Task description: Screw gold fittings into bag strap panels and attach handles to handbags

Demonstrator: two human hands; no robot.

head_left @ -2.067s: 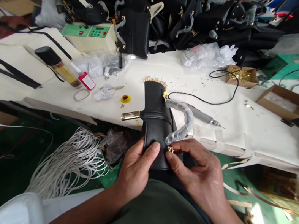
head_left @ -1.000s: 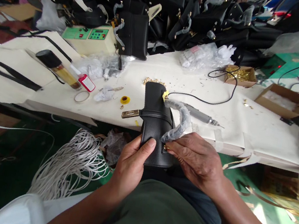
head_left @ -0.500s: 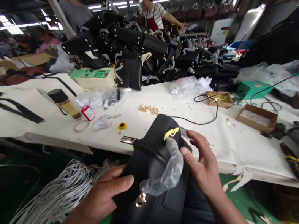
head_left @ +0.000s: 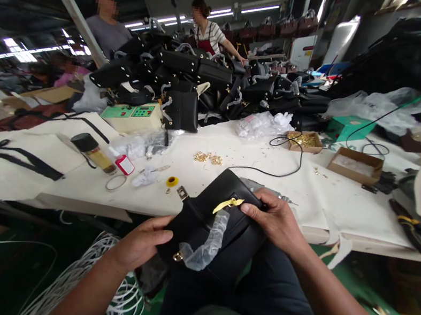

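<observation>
A black handbag (head_left: 200, 215) is held between my two hands over my lap, tilted against the table's front edge. My left hand (head_left: 144, 241) grips its left end, thumb on top and fingers hidden beneath. At the right side my right hand (head_left: 271, 217) has closed on the bag, its thumb near a yellow strip (head_left: 229, 204) at one handle ring. The handle (head_left: 205, 246) is wrapped in clear plastic, with a gold ring (head_left: 177, 256) at its other end. A metal clasp (head_left: 182, 193) sticks out at the bag's upper left. Behind the bag lies a grey tool (head_left: 265, 190), partly hidden.
Gold fittings (head_left: 208, 158), a yellow tape roll (head_left: 172, 181) and an amber bottle (head_left: 93, 152) are on the white table (head_left: 301, 195). Behind stand small cardboard boxes (head_left: 358, 164), a green-panelled machine (head_left: 134, 116) and piled black bags (head_left: 217, 72). Pliers (head_left: 420, 235) lie right. Two people stand beyond.
The bag has turned and been lifted towards the table, its handle now further left. My right hand has shifted from fingers spread to gripping the bag. The grey tool shows more behind it.
</observation>
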